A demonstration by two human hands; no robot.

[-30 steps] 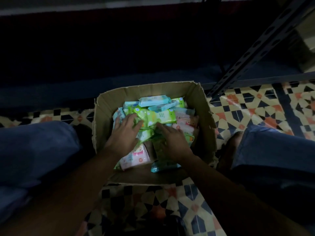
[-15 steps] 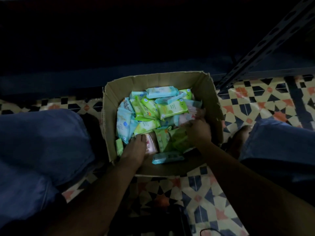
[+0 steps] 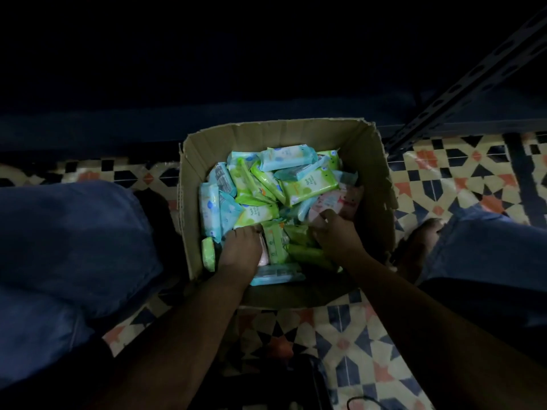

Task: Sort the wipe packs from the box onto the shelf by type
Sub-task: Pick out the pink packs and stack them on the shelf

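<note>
Open-topped cardboard box (image 3: 207,161), reachable from straight above; hemmed by blue-clad knees left (image 3: 68,241) and right (image 3: 488,250); crowded inside with heaped wipe packs (image 3: 307,186), both hands (image 3: 241,250) already among them; slanted metal shelf upright (image 3: 461,87) crossing the far-right corner; patterned floor (image 3: 343,344) bare nearer the body.

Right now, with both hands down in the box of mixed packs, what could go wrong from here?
1. The scene is dim and green packs, blue packs and pink packs lie jumbled together, so types could get mixed.
2. The right hand digs beside the pink pack, the left hand among the near ones; its grasp is hidden, and loose neighbours may lift out and drop.
3. The box rim is torn, so it may catch a pack.
</note>
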